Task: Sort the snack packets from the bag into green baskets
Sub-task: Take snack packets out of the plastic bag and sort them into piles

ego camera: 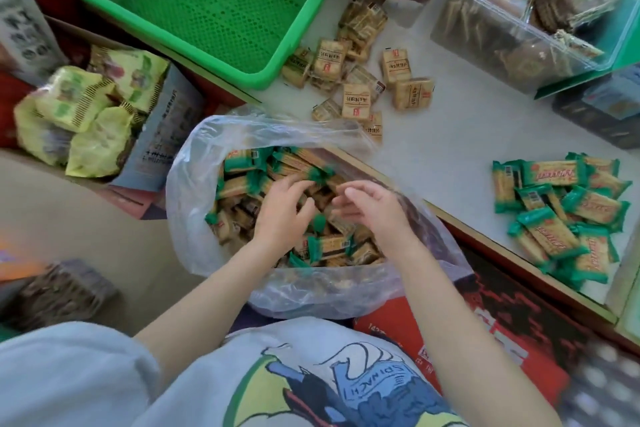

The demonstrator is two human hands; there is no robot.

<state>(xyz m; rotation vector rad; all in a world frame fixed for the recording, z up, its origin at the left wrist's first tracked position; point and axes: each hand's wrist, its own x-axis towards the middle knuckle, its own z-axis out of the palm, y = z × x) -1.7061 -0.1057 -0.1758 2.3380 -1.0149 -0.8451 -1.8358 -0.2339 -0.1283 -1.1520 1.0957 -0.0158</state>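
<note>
One clear plastic bag (194,204) stands open in front of the person, and everything else is placed from it. Inside lie many mixed snack packets (332,246), too heaped to count: some with green ends, some brown. Two hands are in the bag's mouth. The left hand (280,208) reaches down among the packets, its fingers (294,184) bent onto the heap; whether they grip a packet cannot be told. The right hand (367,208) hovers just beside it above the packets, its fingers (349,192) loosely curled and holding nothing visible.

Beyond the bag, on the white table (450,135), lies one pile of brown packets (360,80), roughly a dozen, printed with dark characters and a small red mark; the writing is too blurred to read. To the right of the bag, on the same table, lies a pile of green-ended packets (557,215), about a dozen, with red lettering that cannot be read.

One green basket (298,45) sits beyond the bag to the left, tilted, its mesh floor bare. Left of the bag, a cardboard box (166,121) holds several yellow-green packets (79,111). Far beyond the bag to the right stands one clear container (519,45) of dark biscuits. Near the camera, the person's grey shirt (311,374) bears a drawing with the word "SPINACH".
</note>
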